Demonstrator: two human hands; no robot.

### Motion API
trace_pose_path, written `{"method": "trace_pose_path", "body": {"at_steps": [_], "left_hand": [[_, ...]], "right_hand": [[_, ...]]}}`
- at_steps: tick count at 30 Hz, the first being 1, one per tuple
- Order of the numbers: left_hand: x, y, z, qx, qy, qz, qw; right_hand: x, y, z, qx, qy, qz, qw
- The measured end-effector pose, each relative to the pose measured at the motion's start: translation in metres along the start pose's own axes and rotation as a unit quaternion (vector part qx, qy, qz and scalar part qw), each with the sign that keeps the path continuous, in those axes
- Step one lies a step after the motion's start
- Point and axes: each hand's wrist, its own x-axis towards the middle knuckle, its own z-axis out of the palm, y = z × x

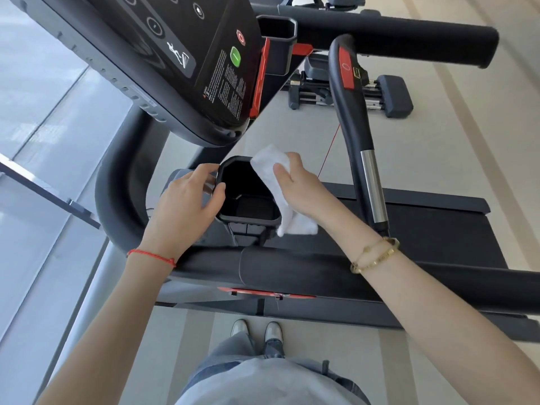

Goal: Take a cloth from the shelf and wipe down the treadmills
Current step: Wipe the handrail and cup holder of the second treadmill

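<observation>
The cloth (280, 188) is already off the shelf and in use: the right hand (295, 182) grips it, thumb pinching the white fabric, and drapes it over the right rim of the near cup holder (248, 197) on the treadmill (409, 229). The left hand (187, 197) curls round the holder's left rim, steadying it. So the fetching step is done and the wiping is under way, at this moment on the holder.

How much of this machine has been wiped cannot be told; no surface shows a clear wet or clean mark. By my judgement, the console (181, 54), the far cup holder (277, 39), the handle (353, 118) and the side rail (321, 273) may yet need the cloth. The task names several treadmills and only one shows here, so most of the work likely lies ahead.
</observation>
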Motion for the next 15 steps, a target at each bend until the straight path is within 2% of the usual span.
{"method": "trace_pose_path", "body": {"at_steps": [5, 10, 12, 15], "left_hand": [[0.000, 0.003, -0.001, -0.003, 0.004, 0.000, 1.000], [-0.001, 0.004, -0.001, 0.002, 0.004, 0.003, 1.000], [-0.002, 0.003, 0.000, 0.005, 0.006, 0.002, 1.000], [-0.002, 0.001, 0.000, 0.001, 0.008, 0.001, 1.000]], "right_hand": [[0.014, 0.003, -0.001, -0.120, 0.017, -0.083, 0.989], [0.031, -0.001, -0.014, -0.198, -0.039, -0.157, 0.967], [0.035, -0.005, -0.017, -0.208, -0.057, -0.168, 0.962], [0.030, -0.004, -0.014, -0.208, -0.032, -0.152, 0.966]]}}
